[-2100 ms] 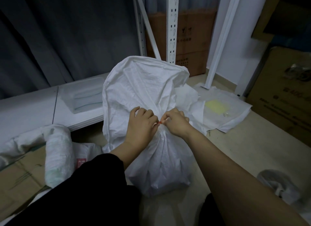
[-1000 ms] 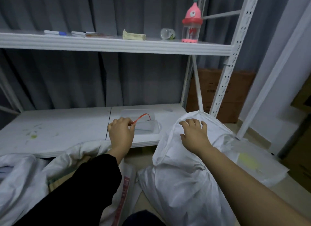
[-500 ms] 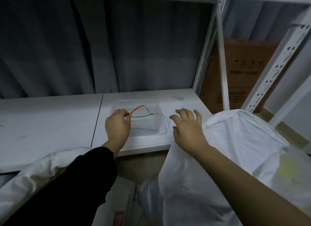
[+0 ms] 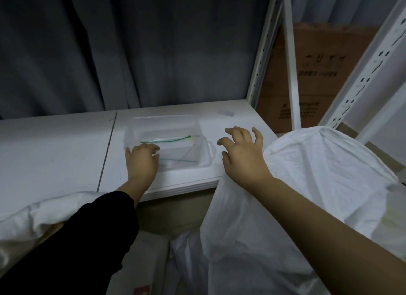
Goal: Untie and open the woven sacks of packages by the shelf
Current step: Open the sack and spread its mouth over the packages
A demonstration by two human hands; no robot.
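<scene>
— Grey curtain [image 4: 131, 53] behind, white shelf [image 4: 55, 145] in front of you. What is your grip doing?

— Left hand [image 4: 141, 163] rests at the near left corner of the clear plastic box [image 4: 171, 127] on the shelf, fingers curled over its rim. Whether they pinch anything I cannot tell; the fingertips blur against the plastic. Right hand [image 4: 243, 156] hovers just right of the box, released, fingers spread and holding nothing.

— And inside the box?

— One green tie [image 4: 167, 139] lies across it. Fainter lines show lower down, too dim to name.

— Where is the sack?

— White woven sack [image 4: 318, 185] stands on the floor against the shelf's front edge, under my right forearm, its top loose and crumpled. Another white sack [image 4: 33, 218] lies at my left, beneath my black sleeve [image 4: 77, 239].

— Beyond?

— White slotted shelf posts [image 4: 261, 64], and a brown cardboard box [image 4: 318, 75] behind them.
</scene>
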